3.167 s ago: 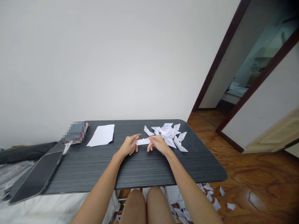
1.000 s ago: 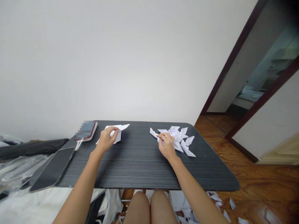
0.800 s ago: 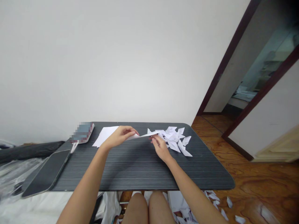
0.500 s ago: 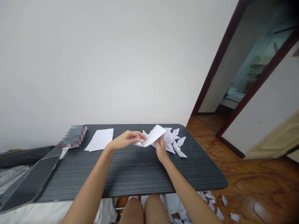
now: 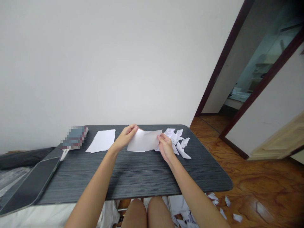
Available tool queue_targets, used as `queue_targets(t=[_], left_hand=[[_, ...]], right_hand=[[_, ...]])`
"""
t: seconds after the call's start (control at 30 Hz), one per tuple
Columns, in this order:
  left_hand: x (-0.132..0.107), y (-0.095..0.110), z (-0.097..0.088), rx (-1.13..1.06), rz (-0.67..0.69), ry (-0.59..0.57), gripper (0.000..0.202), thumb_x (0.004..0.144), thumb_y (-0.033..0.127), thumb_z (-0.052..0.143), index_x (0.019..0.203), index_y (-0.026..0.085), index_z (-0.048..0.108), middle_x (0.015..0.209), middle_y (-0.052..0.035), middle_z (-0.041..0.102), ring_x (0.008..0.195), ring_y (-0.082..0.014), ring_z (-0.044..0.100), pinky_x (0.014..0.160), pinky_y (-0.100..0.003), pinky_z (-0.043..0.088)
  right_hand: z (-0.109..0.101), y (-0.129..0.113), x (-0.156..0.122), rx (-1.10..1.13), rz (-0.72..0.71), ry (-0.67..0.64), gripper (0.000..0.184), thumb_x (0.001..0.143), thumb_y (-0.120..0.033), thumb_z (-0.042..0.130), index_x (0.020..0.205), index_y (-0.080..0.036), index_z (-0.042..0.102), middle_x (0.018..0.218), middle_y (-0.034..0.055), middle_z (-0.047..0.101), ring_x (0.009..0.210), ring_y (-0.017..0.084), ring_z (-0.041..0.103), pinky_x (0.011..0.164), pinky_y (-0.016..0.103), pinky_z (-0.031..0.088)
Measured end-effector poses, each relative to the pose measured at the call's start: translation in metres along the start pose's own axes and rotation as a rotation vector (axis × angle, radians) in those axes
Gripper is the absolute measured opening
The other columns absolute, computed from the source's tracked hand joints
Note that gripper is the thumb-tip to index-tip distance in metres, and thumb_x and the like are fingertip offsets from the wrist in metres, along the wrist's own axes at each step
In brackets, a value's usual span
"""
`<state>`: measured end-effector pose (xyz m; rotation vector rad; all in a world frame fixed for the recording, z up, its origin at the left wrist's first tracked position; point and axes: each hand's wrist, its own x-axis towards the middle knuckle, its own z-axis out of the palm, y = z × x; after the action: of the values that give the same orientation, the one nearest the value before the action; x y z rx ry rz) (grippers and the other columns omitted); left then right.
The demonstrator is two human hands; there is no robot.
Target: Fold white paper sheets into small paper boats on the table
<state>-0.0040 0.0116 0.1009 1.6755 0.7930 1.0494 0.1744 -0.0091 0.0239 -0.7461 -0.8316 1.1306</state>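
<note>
Two knees [image 5: 135, 213] are nearest, below the front edge of the table [image 5: 142, 183]. White cloth [image 5: 47, 216] lies to their left, and paper scraps [image 5: 237, 218] are strewn on the wood floor [image 5: 256, 183] to their right. A dark slab [image 5: 30, 186] lies along the table's left end. Over the middle of the table, the left hand [image 5: 125, 136] is clamped on the upper left corner of a sheet [image 5: 144, 141], the right hand [image 5: 165, 146] on its right edge. The sheet hangs between them, raised and slightly bowed. Left of it lies a loose stack [image 5: 103, 141] of white paper; right of it, partly behind the right hand, folded pieces [image 5: 182, 152] form a heap. A blurred item [image 5: 76, 136] with a white cord [image 5: 64, 154] sits near the far left corner. Beyond are the wall [image 5: 106, 63] and, rightward, a doorway [image 5: 239, 79].
</note>
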Motion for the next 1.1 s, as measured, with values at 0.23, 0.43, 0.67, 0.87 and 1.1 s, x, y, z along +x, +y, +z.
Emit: queue_targets(t=[0.23, 0.43, 0.67, 0.87, 1.1], left_hand=[[0.006, -0.034, 0.007, -0.467, -0.079, 0.204, 0.027, 0.067, 0.039, 0.060, 0.067, 0.013, 0.052, 0.063, -0.0007, 0.061, 0.053, -0.0102, 0.054, 0.052, -0.020, 0.040], [-0.005, -0.038, 0.034, -0.518, -0.095, -0.138, 0.021, 0.064, 0.030, 0.065, 0.061, 0.011, 0.055, 0.098, -0.0115, 0.062, 0.079, -0.0188, 0.059, 0.068, -0.028, 0.043], [-0.005, -0.041, 0.032, -0.198, 0.027, 0.104, 0.020, 0.068, 0.031, 0.059, 0.069, 0.011, 0.064, 0.077, -0.0059, 0.064, 0.069, -0.0152, 0.057, 0.063, -0.025, 0.043], [-0.009, -0.042, 0.026, 0.217, 0.212, 0.276, 0.016, 0.070, 0.029, 0.057, 0.068, 0.014, 0.063, 0.072, -0.0032, 0.062, 0.069, -0.0136, 0.056, 0.066, -0.024, 0.042], [-0.013, -0.042, 0.035, 0.192, 0.229, 0.270, 0.018, 0.069, 0.029, 0.058, 0.078, 0.015, 0.063, 0.079, -0.0047, 0.064, 0.072, -0.0146, 0.058, 0.069, -0.025, 0.046]], right_hand=[[0.005, -0.008, -0.007, 0.269, 0.282, -0.163, 0.016, 0.061, -0.026, 0.068, 0.071, -0.017, 0.060, 0.068, 0.0011, 0.065, 0.071, 0.016, 0.060, 0.069, 0.027, 0.046], [0.012, -0.004, -0.013, 0.191, 0.362, -0.335, 0.025, 0.063, -0.032, 0.066, 0.082, -0.017, 0.062, 0.071, 0.0026, 0.065, 0.071, 0.016, 0.060, 0.066, 0.028, 0.045], [0.011, 0.002, -0.011, -0.045, 0.228, -0.328, 0.029, 0.063, -0.037, 0.065, 0.084, -0.017, 0.063, 0.080, 0.0043, 0.064, 0.077, 0.017, 0.057, 0.067, 0.027, 0.044], [0.003, -0.011, -0.008, -0.358, -0.174, -0.322, 0.030, 0.076, -0.039, 0.050, 0.100, -0.022, 0.056, 0.099, 0.0052, 0.057, 0.088, 0.016, 0.053, 0.071, 0.027, 0.042], [0.001, -0.006, -0.008, -0.538, -0.221, -0.210, 0.016, 0.069, -0.032, 0.058, 0.072, -0.016, 0.059, 0.065, 0.0006, 0.056, 0.063, 0.014, 0.052, 0.059, 0.025, 0.042]])
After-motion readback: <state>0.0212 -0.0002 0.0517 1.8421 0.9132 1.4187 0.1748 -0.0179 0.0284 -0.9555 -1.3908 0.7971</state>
